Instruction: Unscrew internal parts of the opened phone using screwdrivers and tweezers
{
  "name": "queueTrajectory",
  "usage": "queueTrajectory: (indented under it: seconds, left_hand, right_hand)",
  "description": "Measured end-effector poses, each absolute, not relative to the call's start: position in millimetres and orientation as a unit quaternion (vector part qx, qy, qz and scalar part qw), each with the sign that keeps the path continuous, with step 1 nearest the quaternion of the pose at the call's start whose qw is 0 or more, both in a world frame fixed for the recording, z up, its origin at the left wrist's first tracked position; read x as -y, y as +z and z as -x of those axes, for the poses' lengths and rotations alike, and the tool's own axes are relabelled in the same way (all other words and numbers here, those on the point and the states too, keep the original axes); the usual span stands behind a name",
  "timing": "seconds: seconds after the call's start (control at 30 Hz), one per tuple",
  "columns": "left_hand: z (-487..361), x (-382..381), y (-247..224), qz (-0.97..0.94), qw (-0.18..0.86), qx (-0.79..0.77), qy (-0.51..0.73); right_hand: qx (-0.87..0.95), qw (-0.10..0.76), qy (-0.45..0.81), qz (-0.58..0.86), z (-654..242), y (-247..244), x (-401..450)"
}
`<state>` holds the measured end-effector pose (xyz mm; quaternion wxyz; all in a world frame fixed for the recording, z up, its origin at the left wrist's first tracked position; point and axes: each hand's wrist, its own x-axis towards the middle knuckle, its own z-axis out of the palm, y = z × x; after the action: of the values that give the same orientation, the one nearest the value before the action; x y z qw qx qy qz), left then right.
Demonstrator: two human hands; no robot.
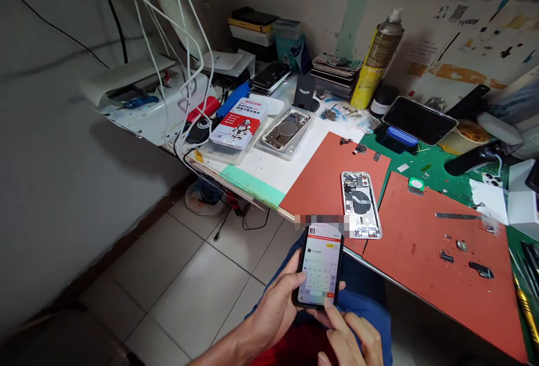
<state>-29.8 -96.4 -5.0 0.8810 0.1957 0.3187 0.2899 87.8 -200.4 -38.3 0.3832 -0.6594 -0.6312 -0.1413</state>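
My left hand (273, 301) is wrapped round a lit smartphone (320, 262) in a dark case, with the thumb along its left edge. An on-screen keyboard fills the lower part of the display; the text is too small to read. The fingers of my right hand (349, 332) are apart, with the index fingertip at the lower right of the screen. Just beyond the smartphone, an opened phone body (361, 206) with bare internal parts lies near the table edge on a reddish-brown mat (315, 186).
A second mat (404, 254) at right carries tweezers (457, 216) and small phone parts (480, 269). Behind stand a yellow spray can (374, 63), a battery box (240, 122) and another phone housing (286, 129). White cables (185, 74) hang at left.
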Motion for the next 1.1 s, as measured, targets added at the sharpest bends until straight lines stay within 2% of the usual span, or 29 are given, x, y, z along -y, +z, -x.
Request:
queueTrajectory:
  seconds: [0.1, 0.3, 0.43, 0.7, 0.87, 1.1]
  left_hand:
    - [30, 95, -5, -0.198, 0.881, -0.315, 0.291]
    - [32, 98, -8, -0.195, 0.883, -0.302, 0.301]
    - [32, 99, -9, -0.189, 0.886, -0.292, 0.306]
    - [30, 99, -7, -0.197, 0.882, -0.298, 0.309]
    - [29, 103, -15, -0.188, 0.871, -0.326, 0.317]
    - [26, 101, -13, -0.171, 0.857, -0.371, 0.313]
  right_hand:
    - [0.612, 0.418, -0.152, 0.654, -86, -39, 197]
    - [0.618, 0.375, -0.095, 0.684, -83, -29, 199]
    - [0.613, 0.388, -0.087, 0.683, -84, -30, 200]
    - [0.651, 0.407, -0.133, 0.627, -83, -41, 193]
    - [0.63, 0.402, -0.165, 0.644, -84, -37, 189]
    - [0.593, 0.428, -0.143, 0.667, -81, -34, 189]
